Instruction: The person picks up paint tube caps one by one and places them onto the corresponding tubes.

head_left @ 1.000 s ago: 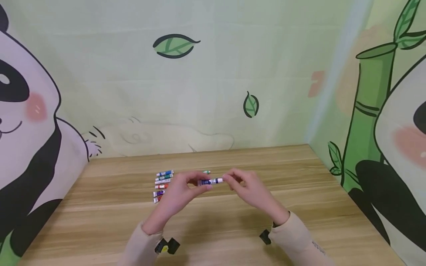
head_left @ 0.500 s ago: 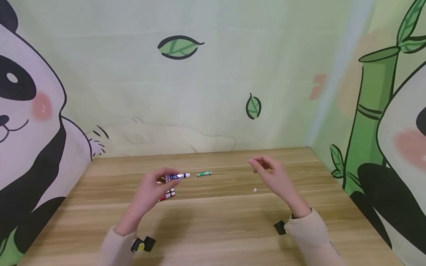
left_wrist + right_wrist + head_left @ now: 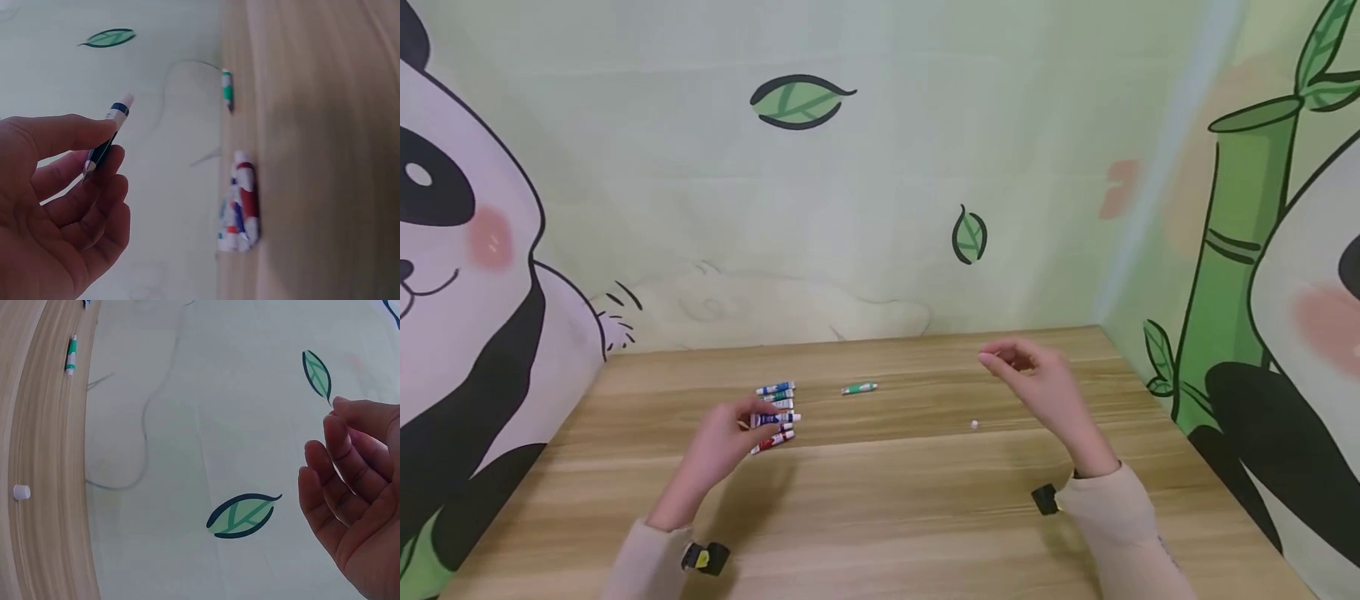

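My left hand pinches a dark blue paint tube between thumb and fingers. Its pale narrow tip points away from the palm in the left wrist view. Just under that hand lies a row of several small paint tubes, including a blue one and a red one; the hand covers part of the row. My right hand hovers over the table's right side. Its thumb and index fingertips meet, the other fingers curve loosely, and no thing shows between them. Below and left of it is a small white cap.
A green and white paint tube lies alone right of the row. All of these are on a wood-grain table. Behind it hangs a pale green backdrop with printed leaves, pandas and bamboo.
My left hand has carried the dark blue tube left and down, over the row. My right hand has left the tube's tip and moved right; the white cap shows on the table.
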The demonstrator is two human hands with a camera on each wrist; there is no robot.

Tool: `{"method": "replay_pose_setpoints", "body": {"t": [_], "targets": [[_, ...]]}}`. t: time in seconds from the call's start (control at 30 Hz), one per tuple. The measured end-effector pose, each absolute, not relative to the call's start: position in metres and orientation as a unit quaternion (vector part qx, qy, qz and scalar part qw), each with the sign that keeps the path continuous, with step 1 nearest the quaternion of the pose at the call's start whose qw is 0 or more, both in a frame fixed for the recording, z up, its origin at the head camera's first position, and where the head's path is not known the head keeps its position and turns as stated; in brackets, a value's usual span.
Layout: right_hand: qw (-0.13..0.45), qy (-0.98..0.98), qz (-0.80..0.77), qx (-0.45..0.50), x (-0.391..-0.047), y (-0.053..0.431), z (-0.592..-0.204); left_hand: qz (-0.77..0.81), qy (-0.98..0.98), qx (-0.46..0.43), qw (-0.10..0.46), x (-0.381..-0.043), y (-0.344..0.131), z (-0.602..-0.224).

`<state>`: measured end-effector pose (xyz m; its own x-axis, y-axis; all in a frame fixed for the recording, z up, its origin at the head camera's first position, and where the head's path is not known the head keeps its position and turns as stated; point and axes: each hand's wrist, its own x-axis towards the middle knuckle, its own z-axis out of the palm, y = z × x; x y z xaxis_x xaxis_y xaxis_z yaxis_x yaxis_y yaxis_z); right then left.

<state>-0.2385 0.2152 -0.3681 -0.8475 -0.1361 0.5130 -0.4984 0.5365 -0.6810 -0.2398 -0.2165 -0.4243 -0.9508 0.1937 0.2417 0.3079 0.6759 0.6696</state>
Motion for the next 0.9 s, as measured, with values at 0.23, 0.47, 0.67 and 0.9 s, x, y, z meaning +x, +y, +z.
{"method": "replay_pose_setpoints", "body": {"t": [0.23,0.47,0.67,0.9], "targets": [[0.171,-0.867,0.43,0.186,-0.249,0.215,-0.374,-0.355,-0.926,-0.129,0.02,-0.244,-0.229,-0.448],[0.157,-0.874,0.423,0.179,-0.25,0.221,-0.378,-0.353,-0.927,-0.124,-0.006,-0.249,-0.229,-0.463],[0.144,-0.878,0.42,0.176,-0.251,0.224,-0.381,-0.358,-0.923,-0.138,-0.017,-0.252,-0.229,-0.47],[0.143,-0.881,0.416,0.173,-0.254,0.225,-0.382,-0.322,-0.936,-0.144,-0.009,-0.255,-0.229,-0.472]]}}
